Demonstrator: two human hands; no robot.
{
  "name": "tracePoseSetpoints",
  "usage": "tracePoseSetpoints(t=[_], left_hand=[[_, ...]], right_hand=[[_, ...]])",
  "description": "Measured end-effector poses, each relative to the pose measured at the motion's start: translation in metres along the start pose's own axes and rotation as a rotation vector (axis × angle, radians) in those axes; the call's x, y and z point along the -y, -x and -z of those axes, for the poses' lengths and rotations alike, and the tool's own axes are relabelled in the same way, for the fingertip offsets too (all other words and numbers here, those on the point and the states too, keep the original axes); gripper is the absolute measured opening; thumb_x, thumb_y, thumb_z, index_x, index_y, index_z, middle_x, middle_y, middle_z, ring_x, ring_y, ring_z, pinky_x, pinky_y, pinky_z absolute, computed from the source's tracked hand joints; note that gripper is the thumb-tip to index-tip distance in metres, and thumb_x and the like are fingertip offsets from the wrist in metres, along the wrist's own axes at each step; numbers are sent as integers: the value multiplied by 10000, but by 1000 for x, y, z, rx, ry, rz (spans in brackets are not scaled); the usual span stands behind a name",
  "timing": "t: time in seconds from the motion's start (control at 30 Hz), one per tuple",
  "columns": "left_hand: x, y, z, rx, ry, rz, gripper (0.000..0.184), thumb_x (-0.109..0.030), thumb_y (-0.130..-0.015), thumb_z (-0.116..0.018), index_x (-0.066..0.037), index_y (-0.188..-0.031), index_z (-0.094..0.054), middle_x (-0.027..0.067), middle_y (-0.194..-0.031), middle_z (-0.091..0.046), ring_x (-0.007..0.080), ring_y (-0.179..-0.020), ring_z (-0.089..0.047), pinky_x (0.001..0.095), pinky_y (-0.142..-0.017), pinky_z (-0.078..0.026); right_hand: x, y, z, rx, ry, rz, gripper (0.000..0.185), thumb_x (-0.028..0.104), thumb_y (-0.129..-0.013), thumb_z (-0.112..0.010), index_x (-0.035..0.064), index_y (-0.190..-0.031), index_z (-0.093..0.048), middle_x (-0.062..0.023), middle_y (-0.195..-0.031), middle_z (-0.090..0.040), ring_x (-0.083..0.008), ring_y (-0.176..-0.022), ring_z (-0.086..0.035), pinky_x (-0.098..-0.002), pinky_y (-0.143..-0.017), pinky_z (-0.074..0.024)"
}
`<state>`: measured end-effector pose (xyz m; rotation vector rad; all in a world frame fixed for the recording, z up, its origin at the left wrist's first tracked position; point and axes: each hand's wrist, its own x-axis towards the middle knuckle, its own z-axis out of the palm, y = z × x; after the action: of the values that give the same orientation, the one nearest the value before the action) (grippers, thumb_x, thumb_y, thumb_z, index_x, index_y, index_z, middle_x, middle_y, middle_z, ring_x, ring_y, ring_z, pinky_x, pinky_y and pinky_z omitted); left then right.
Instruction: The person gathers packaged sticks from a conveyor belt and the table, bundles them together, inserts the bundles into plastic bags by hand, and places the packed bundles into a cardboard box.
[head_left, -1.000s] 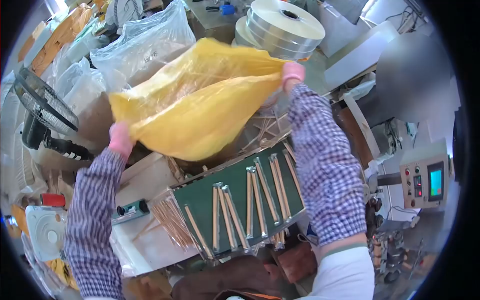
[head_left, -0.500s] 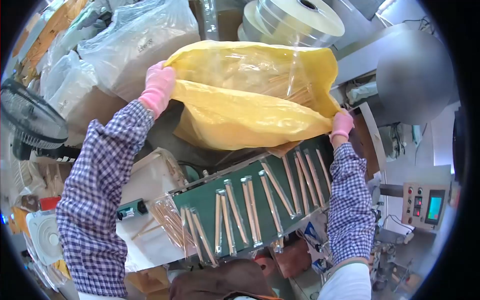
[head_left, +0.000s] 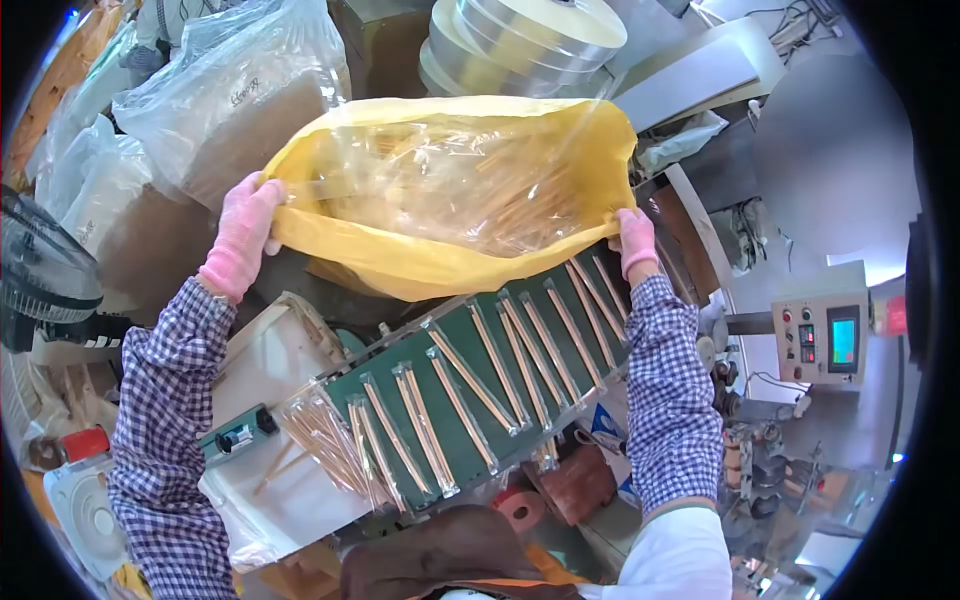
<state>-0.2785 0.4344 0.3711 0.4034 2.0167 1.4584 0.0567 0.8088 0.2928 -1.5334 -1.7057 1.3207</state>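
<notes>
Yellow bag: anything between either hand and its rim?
Nothing visible. The left hand grips the yellow bag at one end of its open mouth, the right hand at the other.

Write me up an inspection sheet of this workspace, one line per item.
Surface: green surface, with wrapped sticks lying across it at differing slants.
Job's things: yellow bag, mouth open, many thin sticks inside.
Clutter: stick pile at the green surface's left end; clear plastic bags at upper left.
Hands: left hand and right hand, pink-gloved, each gripping the yellow bag's rim.
Cables: dark cables at upper right; where they lead is unclear.
Surroundings: fan at left, film rolls beyond the bag, control box with lit screen at right.
</notes>
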Motion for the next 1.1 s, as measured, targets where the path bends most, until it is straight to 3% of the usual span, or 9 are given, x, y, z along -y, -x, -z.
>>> tracePoseSetpoints(t=[0.13,0.2,0.3,0.37,0.47,0.57,0.67,0.9,1.1], left_hand=[[-11,37,5,6,243,76,324,-305,-877,-526,-82,-1111,-543,39,-862,-562,78,-562,-502,197,-401,-366],[34,58,24,-63,208,87,353,-327,-879,-528,-72,-1123,-535,45,-908,-563,83,-586,-518,207,-415,-386],[151,128,58,-202,-35,-18,392,-368,-880,-526,-79,-1146,-521,48,-907,-595,111,-651,-572,210,-475,-432],[276,196,89,-276,-484,-228,305,-264,-860,-526,-48,-1061,-600,86,-902,-617,172,-706,-596,276,-631,-492],[405,310,109,-249,-332,153,345,-252,-783,-629,-34,-1046,-583,159,-974,-612,292,-905,-590,378,-801,-466],[472,346,117,-381,-653,74,486,-305,-737,-678,-63,-1136,-543,156,-1110,-563,316,-1015,-536,412,-866,-431],[481,321,120,-574,-909,-227,587,-343,-705,-700,-88,-1195,-501,150,-1208,-502,325,-1095,-482,428,-895,-409],[523,338,96,-306,-964,-234,528,-252,-716,-648,-105,-1203,-509,103,-1057,-527,287,-969,-515,408,-802,-437],[538,360,85,-364,-906,-308,499,-255,-751,-619,-113,-1214,-504,116,-1049,-529,301,-951,-517,417,-817,-444]], right_hand=[[-44,38,31,-152,-300,-140,571,513,-864,-454,34,-1157,-560,-127,-983,-625,-202,-878,-589,-378,-748,-473],[-166,8,66,-147,982,373,636,561,-856,-432,55,-1229,-527,-174,-1090,-615,-300,-980,-585,-418,-845,-453],[-171,84,54,-247,866,-49,572,498,-861,-439,62,-1218,-539,-213,-1217,-541,-361,-1161,-489,-405,-980,-371],[-251,79,52,-315,847,372,463,377,-868,-482,25,-1160,-549,-204,-1081,-613,-371,-1038,-560,-433,-918,-407],[-229,177,-16,-147,675,458,392,281,-879,-531,48,-1195,-536,-136,-1179,-574,-290,-1090,-532,-390,-949,-368],[-248,272,-74,-123,830,534,463,340,-874,-549,65,-1243,-504,-102,-1230,-554,-257,-1126,-515,-399,-987,-328],[-238,371,-130,-106,880,602,605,402,-795,-631,91,-1288,-468,-134,-1273,-513,-321,-1165,-458,-421,-1010,-326],[-210,492,-226,-32,829,735,543,310,-722,-684,85,-1192,-530,-135,-1191,-538,-370,-1082,-464,-455,-943,-365],[-153,448,-359,126,1124,1441,338,208,-763,-609,97,-1083,-607,-131,-1162,-567,-307,-1194,-428,-452,-1003,-314]])
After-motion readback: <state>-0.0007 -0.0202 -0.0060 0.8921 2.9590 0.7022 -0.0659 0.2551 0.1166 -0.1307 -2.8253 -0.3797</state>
